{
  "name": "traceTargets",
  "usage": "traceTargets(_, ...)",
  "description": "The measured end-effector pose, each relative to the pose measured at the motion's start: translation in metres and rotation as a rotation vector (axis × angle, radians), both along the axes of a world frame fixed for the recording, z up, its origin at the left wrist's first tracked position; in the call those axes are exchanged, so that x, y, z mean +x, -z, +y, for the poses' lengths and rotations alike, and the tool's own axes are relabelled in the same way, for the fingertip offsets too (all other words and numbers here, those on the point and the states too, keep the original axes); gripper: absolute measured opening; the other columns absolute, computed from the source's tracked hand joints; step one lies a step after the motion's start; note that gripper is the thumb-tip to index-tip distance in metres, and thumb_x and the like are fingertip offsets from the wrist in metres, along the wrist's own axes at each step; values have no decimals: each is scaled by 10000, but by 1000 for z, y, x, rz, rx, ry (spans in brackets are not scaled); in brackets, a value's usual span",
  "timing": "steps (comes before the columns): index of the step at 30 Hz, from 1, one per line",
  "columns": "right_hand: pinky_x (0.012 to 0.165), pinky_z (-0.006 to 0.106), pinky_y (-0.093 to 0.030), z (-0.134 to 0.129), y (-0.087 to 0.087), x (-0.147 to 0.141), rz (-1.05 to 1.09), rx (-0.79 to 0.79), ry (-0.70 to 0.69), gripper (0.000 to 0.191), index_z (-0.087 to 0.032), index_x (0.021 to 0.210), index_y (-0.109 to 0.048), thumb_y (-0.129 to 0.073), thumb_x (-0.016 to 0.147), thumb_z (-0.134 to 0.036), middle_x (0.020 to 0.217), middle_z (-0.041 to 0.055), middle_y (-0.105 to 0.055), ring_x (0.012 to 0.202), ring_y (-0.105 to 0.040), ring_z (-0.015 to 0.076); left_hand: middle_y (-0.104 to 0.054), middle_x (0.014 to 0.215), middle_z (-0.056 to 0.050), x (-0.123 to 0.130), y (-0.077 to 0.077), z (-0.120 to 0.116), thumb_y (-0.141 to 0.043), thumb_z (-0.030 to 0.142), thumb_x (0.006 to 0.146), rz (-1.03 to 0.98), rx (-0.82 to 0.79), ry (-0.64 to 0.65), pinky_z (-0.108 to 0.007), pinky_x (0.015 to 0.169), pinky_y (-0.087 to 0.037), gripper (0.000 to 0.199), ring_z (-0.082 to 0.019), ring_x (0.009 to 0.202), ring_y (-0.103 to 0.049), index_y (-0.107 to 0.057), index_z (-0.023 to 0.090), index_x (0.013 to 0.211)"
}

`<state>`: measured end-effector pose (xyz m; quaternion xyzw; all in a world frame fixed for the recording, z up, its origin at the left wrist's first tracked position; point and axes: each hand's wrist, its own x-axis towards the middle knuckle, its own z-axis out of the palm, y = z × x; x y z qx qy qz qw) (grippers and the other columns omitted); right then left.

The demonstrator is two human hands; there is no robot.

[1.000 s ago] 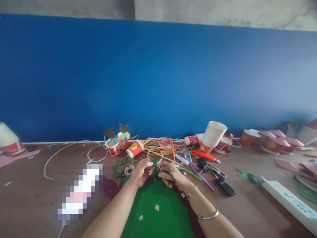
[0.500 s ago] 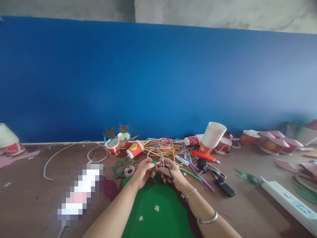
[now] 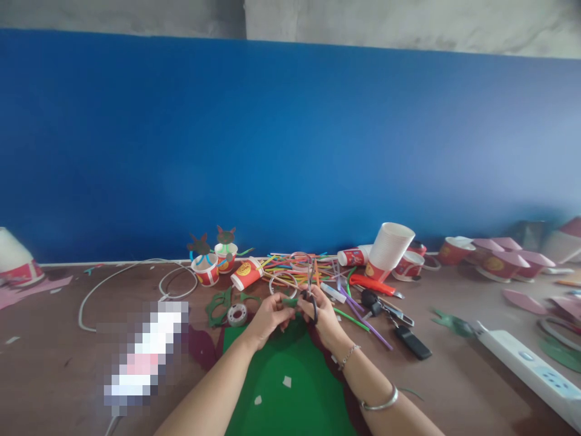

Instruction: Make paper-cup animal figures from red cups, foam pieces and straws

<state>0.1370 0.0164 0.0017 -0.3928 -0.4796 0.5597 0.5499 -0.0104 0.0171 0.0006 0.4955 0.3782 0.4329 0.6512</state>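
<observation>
Viewing by remote feed, I list the items as follows. Left hand (image 3: 269, 320): thumb and fingers pinching a small green paper piece (image 3: 289, 301), located between the two hands, above the top end of a large green sheet (image 3: 290, 363). Right hand (image 3: 323, 315): gripping black-handled scissors (image 3: 313, 307), blades pointing away toward the straws; its fingertips come close to the same paper piece, though I cannot tell whether they touch it. Green sheet: flat on the brown table (image 3: 54, 351), two white scraps on top. Tape roll (image 3: 244, 313): left of the left hand, beside a green paper offcut (image 3: 218, 307). Straws (image 3: 304, 275): many colours, heaped beyond the hands. Paper cup (image 3: 247, 274): red and white, one, lying on its side left of the heap. Cup stack (image 3: 391, 251): leaning, to the right. Red cutter (image 3: 372, 284): in front of that stack. Key fob (image 3: 413, 343): black, nearer me. Power strip (image 3: 529, 363): white, far right.
</observation>
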Motion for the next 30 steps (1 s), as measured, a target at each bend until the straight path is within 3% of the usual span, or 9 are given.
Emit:
traceTargets(7,410,185,-297,-2,-2,-2,-43,-18,-38,358,-208,903,-505,-707,652,-363,625,-52,-512,479,-434,76,-547,531,41,2,3,2,-681,390,669,-33,39,-135,-189,431,-292,277,-65,423,-419,-512,170,657)
traceTargets(11,380,171,-303,-4,-3,-2,-155,-66,-175,352,-190,894,-503,-680,680,-405,594,-34,-566,493,-522,105,-480,485,61,-1,0,4,-684,373,668,-82,59,-274,-188,463,-302,268,-65,443,-411,-517,166,632)
traceTargets(17,334,157,-309,-7,3,0,-232,-54,-342,368,-173,911,-524,-620,737,-482,540,-40,-574,429,-535,99,-526,555,44,-2,-2,8,-698,346,640,-190,18,-431,-186,501,-333,253,-63,483,-458,-525,161,637)
traceTargets(30,325,150,-301,-8,-1,-3,-323,-61,-370,310,-164,784,-567,-664,704,-447,495,-49,-554,373,-497,73,-508,514,39,0,1,8,-688,325,632,-183,7,-401,-186,505,-324,242,-64,485,-437,-521,157,584)
